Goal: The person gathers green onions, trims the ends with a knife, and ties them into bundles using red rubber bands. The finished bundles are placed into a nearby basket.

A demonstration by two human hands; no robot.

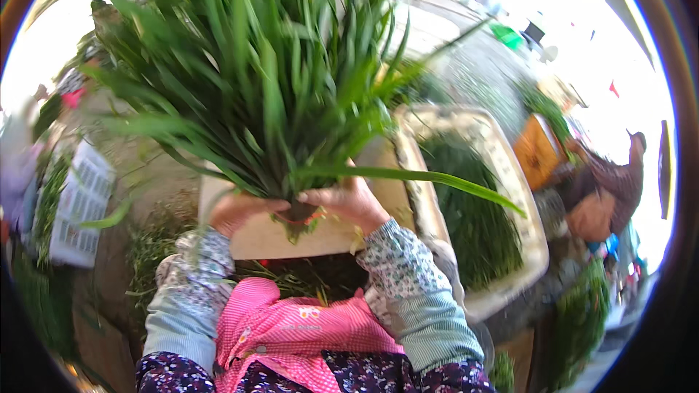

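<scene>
A large bundle of long green leaves [273, 93], possibly Chinese chives, stands upright between my two hands with its blades fanning out at the top. Around its base runs a thin red-orange band [300, 222]. My left hand [246, 210] grips the bundle's lower left side. From the right, my right hand [349, 199] clasps the same base, its thumb across the front. Below the bundle is a pale board [262, 237]. One long blade sticks out sideways over my right hand. Motion blurs parts of the leaves and my left hand.
At right, a large cream plastic crate [532, 218] holds dark green leaves [475, 213]. A white slatted crate [82, 202] stands at left. Loose trimmings [164, 245] litter the ground. Another person [609, 185] is at the far right, beside an orange container [538, 144].
</scene>
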